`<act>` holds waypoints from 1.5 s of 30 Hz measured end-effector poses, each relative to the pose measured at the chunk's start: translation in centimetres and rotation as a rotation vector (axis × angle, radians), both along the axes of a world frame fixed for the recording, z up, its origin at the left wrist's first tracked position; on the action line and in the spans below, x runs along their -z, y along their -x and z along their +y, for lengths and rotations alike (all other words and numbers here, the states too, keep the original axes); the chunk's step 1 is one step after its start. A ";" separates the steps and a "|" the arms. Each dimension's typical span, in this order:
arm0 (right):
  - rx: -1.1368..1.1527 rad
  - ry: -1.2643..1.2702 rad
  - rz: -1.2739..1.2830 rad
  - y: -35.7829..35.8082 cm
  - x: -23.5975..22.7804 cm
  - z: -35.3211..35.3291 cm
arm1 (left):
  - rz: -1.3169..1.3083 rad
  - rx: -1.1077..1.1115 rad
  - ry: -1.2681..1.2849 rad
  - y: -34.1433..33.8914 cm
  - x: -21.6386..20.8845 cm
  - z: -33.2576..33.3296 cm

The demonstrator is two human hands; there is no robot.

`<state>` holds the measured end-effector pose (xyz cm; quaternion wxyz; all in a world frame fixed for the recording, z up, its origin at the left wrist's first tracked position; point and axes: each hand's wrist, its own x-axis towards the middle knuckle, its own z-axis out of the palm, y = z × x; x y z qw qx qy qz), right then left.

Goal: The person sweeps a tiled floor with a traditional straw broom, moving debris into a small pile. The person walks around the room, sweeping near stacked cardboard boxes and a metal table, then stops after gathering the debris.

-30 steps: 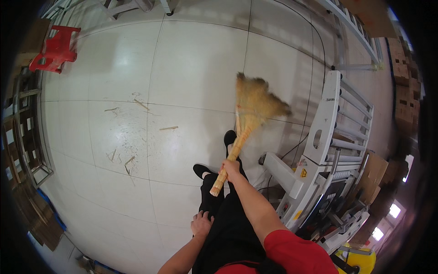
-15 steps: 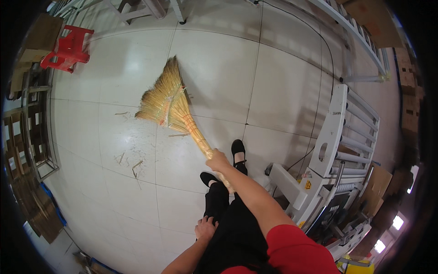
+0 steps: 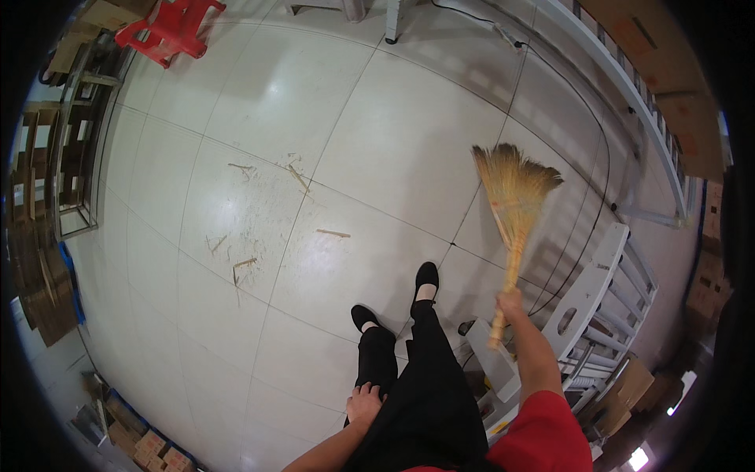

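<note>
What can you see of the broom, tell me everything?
The broom is straw-coloured, with a fan of plant-like bristles, dark and ragged at the tips, narrowing into a slim handle. The right hand's grip closes round the handle near its end, which juts out below. The fan points forward, over the tiled floor right of the shoes; whether the bristles touch it can't be told.

on my feed i look steeply down from a head-worn fisheye, well above the floor (image 3: 212, 354), out past the person's legs (image 3: 432, 377).
</note>
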<state>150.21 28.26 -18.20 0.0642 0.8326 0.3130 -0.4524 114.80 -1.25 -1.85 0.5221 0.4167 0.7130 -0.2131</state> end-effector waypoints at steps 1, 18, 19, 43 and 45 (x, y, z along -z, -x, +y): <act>-0.050 -0.014 -0.002 2.3 1.9 1.1 | -0.008 -0.013 0.002 -0.1 -0.1 0.4; -0.953 -0.031 0.201 25.4 -8.5 10.9 | 0.011 -0.151 0.039 -1.0 0.2 2.1; -0.946 -0.112 0.207 21.5 -8.7 8.8 | 0.006 -0.161 0.035 -1.0 0.1 2.2; -1.174 -0.086 0.189 26.3 -17.3 8.9 | 0.127 -0.236 0.020 -0.4 -4.5 8.6; -1.148 0.047 0.273 26.8 -22.0 10.1 | 0.146 -0.287 -0.040 0.3 -5.4 10.5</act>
